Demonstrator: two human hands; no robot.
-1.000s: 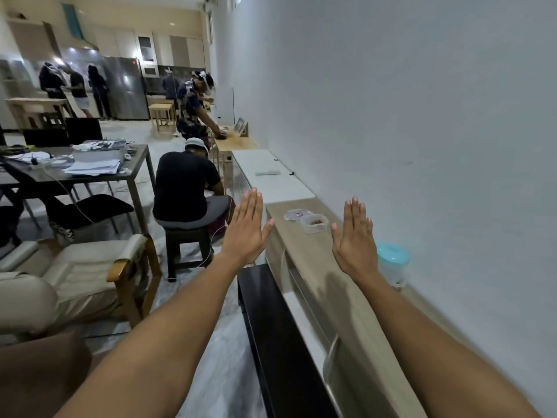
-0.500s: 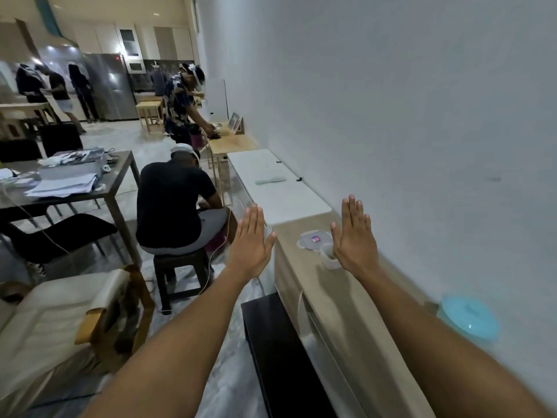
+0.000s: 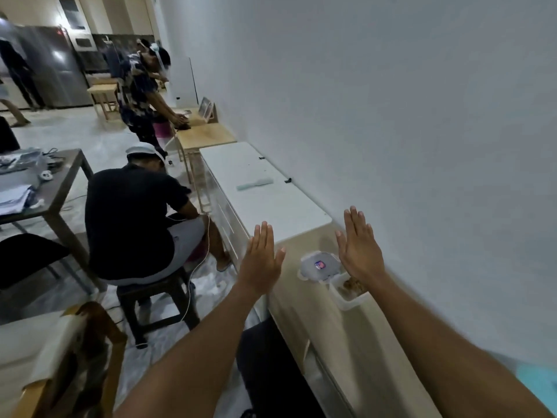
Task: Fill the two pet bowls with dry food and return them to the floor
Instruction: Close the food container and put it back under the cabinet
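Above the cabinet (image 3: 313, 315) edge hovers left hand (image 3: 260, 260), right hand (image 3: 358, 254) beside the wall (image 3: 422, 146).

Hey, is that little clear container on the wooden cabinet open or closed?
Open. Its lid lies on the cabinet top beside the container, and brown dry food shows inside.

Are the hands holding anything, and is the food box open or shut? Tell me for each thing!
left hand: open, fingers straight, holding nothing
right hand: open, fingers straight, holding nothing
food box: open, brown dry food inside
lid: off, lying flat beside the food box
teal thing: blurred, cannot tell
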